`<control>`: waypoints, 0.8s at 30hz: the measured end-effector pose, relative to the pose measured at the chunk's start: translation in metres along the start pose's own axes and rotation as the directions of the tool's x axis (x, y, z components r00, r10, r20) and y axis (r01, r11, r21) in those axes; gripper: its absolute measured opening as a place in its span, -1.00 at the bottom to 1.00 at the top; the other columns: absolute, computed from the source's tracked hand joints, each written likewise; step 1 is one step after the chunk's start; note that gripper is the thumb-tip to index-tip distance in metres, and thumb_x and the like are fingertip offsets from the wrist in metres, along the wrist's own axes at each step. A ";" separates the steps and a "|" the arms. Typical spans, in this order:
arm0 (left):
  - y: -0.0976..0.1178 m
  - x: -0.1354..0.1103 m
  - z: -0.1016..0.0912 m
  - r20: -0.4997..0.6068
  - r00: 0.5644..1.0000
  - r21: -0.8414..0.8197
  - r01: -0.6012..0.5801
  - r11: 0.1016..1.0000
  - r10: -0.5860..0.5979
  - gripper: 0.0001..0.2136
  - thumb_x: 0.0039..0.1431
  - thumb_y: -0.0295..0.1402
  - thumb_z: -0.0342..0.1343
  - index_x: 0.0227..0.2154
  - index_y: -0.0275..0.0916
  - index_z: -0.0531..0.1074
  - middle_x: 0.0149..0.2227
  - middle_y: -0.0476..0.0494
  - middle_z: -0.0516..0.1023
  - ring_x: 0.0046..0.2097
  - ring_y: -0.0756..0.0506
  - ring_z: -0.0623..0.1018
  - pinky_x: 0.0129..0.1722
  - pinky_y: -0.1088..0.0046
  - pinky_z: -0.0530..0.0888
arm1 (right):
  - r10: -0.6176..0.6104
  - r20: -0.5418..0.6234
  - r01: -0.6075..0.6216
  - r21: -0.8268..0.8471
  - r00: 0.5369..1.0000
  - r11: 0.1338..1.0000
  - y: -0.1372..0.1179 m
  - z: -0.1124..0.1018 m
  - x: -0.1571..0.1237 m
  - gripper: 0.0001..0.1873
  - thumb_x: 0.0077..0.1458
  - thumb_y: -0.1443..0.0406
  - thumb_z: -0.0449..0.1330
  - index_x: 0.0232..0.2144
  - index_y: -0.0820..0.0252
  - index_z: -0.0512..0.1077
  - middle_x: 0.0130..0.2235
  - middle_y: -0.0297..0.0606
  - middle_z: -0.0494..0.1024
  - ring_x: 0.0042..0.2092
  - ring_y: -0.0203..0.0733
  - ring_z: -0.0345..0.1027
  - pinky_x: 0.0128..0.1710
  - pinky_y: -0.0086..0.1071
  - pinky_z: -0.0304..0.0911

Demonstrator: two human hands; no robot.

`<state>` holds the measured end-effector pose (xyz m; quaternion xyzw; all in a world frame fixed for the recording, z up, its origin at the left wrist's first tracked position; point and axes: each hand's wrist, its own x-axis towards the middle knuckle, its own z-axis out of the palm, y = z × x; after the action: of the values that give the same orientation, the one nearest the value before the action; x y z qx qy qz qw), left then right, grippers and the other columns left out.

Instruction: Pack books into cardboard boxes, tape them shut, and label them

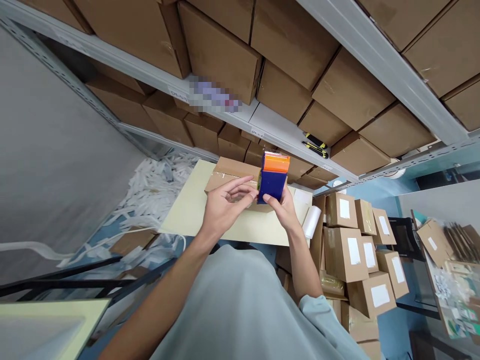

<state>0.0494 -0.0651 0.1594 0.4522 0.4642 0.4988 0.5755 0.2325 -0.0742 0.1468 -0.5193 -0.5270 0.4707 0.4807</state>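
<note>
1. Nearest the lens: grey shirt (pixel 240 310), bottom of view, both bare forearms reaching forward from it.
2. Right hand (pixel 284 207): grip clenched round the lower blue body of the dispenser (pixel 273 179); orange top upward, near upright.
3. Dispenser position: raised above the desk (pixel 187 210), just over the near edge of the box (pixel 230 172).
4. Left hand (pixel 224 206): fingers half curled, tips at the dispenser's left edge. Grip state: cannot tell, pinching or merely touching.
5. Box: brown, closed, lying flat on the far part of the pale desk.
6. White roll (pixel 311 221) at the desk's right edge.
7. Right of the desk: cartons (pixel 345 245) with white labels, stacked low.
8. Behind: shelf (pixel 270 120) packed with plain brown stock; yellow-black tools (pixel 315 143) on its ledge.
9. Floor, left: heap of white strips (pixel 157 187).
</note>
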 end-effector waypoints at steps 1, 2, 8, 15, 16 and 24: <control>-0.001 0.005 0.005 0.003 1.000 0.000 -0.001 1.000 0.001 -0.42 0.06 -0.07 0.48 0.11 -0.26 0.67 -0.20 -0.19 0.77 -0.11 -0.24 0.77 0.07 0.12 0.73 | -0.001 -0.006 0.001 0.010 1.000 1.000 0.002 -0.005 0.004 -0.42 0.15 -0.07 0.42 0.11 0.02 0.47 0.00 -0.23 0.69 0.05 0.04 0.59 0.13 -0.10 0.56; -0.002 0.010 0.010 0.005 1.000 -0.001 -0.001 1.000 0.001 -0.42 0.06 -0.07 0.49 0.11 -0.26 0.67 -0.19 -0.19 0.77 -0.11 -0.24 0.77 0.07 0.12 0.73 | -0.004 -0.009 0.005 0.020 1.000 1.000 0.003 -0.010 0.009 -0.41 0.14 -0.07 0.42 0.11 0.02 0.46 0.01 -0.23 0.69 0.05 0.03 0.59 0.14 -0.09 0.57; -0.011 0.034 0.038 -0.024 0.999 -0.018 0.033 0.999 -0.033 -0.39 0.00 -0.02 0.54 0.07 -0.27 0.69 -0.18 -0.24 0.79 -0.11 -0.26 0.78 0.11 0.10 0.73 | 0.006 0.033 -0.008 0.060 0.999 0.998 0.012 -0.038 0.032 -0.41 0.17 -0.11 0.41 0.11 -0.01 0.44 -0.06 -0.23 0.69 0.00 0.05 0.62 0.07 -0.06 0.60; -0.025 0.048 0.058 -0.103 0.992 -0.036 0.066 0.997 -0.070 -0.37 0.00 -0.02 0.53 0.07 -0.29 0.69 -0.18 -0.23 0.79 -0.10 -0.26 0.78 0.13 0.07 0.73 | 0.015 0.083 -0.017 0.032 0.996 0.999 0.028 -0.058 0.053 -0.41 0.17 -0.14 0.40 0.08 0.00 0.44 -0.03 -0.22 0.67 0.04 0.06 0.60 0.09 -0.06 0.59; -0.027 0.049 0.058 -0.109 0.991 -0.032 0.070 0.997 -0.073 -0.38 0.00 -0.02 0.53 0.08 -0.29 0.69 -0.18 -0.23 0.79 -0.10 -0.26 0.78 0.13 0.07 0.73 | 0.015 0.091 -0.018 0.026 0.996 1.000 0.030 -0.059 0.055 -0.41 0.17 -0.14 0.40 0.08 0.00 0.43 -0.03 -0.21 0.67 0.05 0.07 0.59 0.10 -0.05 0.59; -0.026 0.060 0.041 -0.093 0.991 -0.041 0.089 0.995 -0.092 -0.36 -0.02 -0.06 0.54 0.11 -0.30 0.67 -0.17 -0.24 0.79 -0.08 -0.27 0.78 0.15 0.08 0.72 | 0.036 0.108 -0.040 0.032 0.994 0.999 0.027 -0.045 0.064 -0.40 0.21 -0.08 0.38 0.16 0.01 0.41 -0.02 -0.21 0.68 0.04 0.06 0.61 0.10 -0.05 0.60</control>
<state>0.0986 -0.0105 0.1354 0.3960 0.5020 0.5016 0.5828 0.2796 -0.0103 0.1252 -0.4949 -0.5341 0.5158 0.4514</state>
